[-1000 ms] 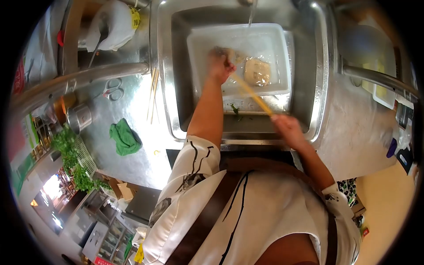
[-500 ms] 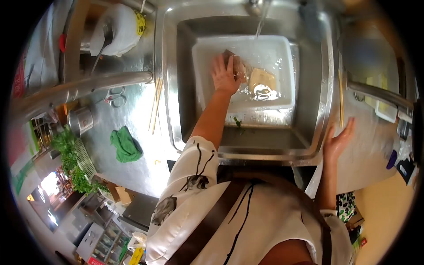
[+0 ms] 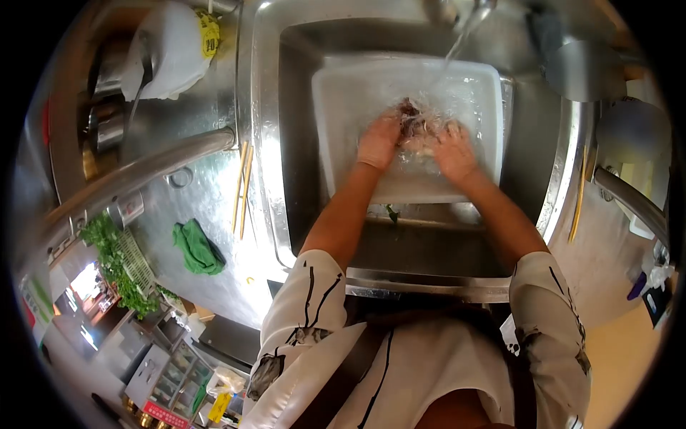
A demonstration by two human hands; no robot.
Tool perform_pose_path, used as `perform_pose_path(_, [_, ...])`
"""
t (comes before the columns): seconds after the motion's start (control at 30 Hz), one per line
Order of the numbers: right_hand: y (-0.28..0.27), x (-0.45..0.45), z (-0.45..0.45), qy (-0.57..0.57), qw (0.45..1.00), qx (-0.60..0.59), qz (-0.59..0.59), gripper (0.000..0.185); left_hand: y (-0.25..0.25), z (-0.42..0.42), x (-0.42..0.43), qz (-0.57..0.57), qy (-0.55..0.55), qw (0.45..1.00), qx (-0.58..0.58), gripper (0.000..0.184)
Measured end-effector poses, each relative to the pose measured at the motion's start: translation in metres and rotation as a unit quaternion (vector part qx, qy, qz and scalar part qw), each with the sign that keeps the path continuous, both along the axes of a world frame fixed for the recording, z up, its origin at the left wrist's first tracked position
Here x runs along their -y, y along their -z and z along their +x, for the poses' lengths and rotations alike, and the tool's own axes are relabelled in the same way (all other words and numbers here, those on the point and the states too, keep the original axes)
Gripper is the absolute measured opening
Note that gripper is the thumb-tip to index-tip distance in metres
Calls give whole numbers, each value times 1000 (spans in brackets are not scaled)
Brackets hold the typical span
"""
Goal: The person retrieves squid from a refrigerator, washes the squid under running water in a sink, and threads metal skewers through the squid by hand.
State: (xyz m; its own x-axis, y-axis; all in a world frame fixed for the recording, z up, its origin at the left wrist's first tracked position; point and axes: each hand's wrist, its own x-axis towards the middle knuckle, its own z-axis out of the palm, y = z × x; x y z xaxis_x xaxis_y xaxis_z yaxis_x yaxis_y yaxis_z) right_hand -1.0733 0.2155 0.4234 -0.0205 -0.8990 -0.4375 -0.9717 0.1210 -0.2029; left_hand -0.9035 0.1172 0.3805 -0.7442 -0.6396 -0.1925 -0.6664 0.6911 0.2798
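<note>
A white plastic basin [image 3: 493, 129] of water sits inside the steel sink [image 3: 300, 186]. Both hands are down in it amid splashing water. My left hand [image 3: 380, 139] is closed at the side of a dark reddish-brown piece [image 3: 411, 118] that looks like meat. Opposite it, my right hand [image 3: 455, 149] has its fingers curled at the splash, and what lies under them is blurred. The tan slab visible earlier cannot be told apart in the churned water. From the tap [image 3: 482, 6] a stream runs into the basin's far side.
A green leaf scrap [image 3: 392, 213] lies in the sink before the basin. Left on the steel counter are chopsticks [image 3: 241, 189], a green cloth [image 3: 198, 247] and leafy greens [image 3: 107, 247] by a white basket. More chopsticks [image 3: 579, 196] lie right of the sink. A metal rail [image 3: 143, 168] crosses the left side.
My right hand has come from outside the sink's right edge into the basin. My left hand has shifted slightly right and nearer. The water is now splashing, and the view has moved a little.
</note>
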Motion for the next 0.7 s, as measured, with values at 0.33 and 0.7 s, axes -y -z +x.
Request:
perform_pose_path(0.33, [18,17,-7,392,887,232,-81,42,-77,0,21,379,-412,790,-251,30])
perform_pose_path(0.7, [8,30,45,199,919,262,-219,53,-32,28,3,572,-363,714,-181,33])
